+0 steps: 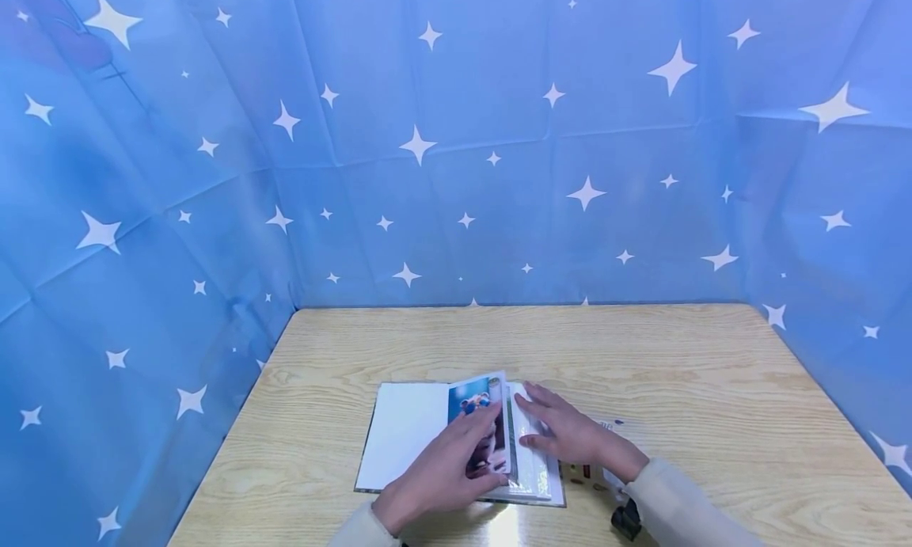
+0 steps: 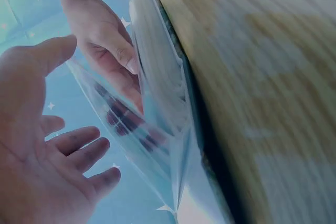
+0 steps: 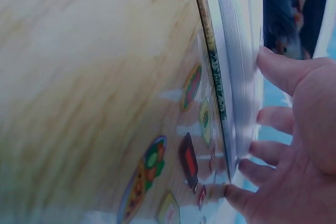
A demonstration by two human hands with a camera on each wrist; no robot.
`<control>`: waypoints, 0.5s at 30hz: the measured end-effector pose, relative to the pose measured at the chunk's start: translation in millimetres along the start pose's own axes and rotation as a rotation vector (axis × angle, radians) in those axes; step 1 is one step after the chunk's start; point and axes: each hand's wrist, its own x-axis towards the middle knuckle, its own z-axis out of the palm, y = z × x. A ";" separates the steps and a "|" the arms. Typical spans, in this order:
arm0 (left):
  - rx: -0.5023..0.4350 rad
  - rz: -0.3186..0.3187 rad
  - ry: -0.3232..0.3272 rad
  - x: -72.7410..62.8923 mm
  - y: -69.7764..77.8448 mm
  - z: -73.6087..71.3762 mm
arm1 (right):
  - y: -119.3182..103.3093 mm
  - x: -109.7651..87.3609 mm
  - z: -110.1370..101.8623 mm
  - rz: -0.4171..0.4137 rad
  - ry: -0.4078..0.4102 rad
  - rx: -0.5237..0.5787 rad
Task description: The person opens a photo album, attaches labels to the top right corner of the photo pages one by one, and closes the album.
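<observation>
A photo album (image 1: pixel 406 432) lies open on the table, its blank white inside cover on the left. One clear sleeve page with a photo (image 1: pixel 470 390) of an animal in blue glasses stands partly lifted between the hands. Over that page is my left hand (image 1: pixel 445 468); in the left wrist view its fingers are spread and relaxed, holding nothing. My right hand (image 1: pixel 570 432) rests its extended fingertips on the stack of pages (image 3: pixel 239 77) at the right. The left hand hides part of the photo.
Beside the album, partly under the right forearm, lies a clear sheet of colourful stickers (image 1: pixel 587 474). A black device (image 1: pixel 626 520) sits at the right wrist. The wooden table (image 1: pixel 321 349) meets a blue star-patterned curtain (image 1: pixel 499 238) at the back and sides.
</observation>
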 end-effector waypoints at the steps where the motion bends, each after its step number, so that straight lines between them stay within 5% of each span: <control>1: -0.006 -0.008 0.012 -0.7 0.9 -1.1 | -0.1 0.0 -0.1 0.002 -0.004 0.001; 15: -0.183 -0.122 0.129 -9.1 9.6 -13.3 | -0.4 -0.5 -0.9 -0.019 0.001 0.008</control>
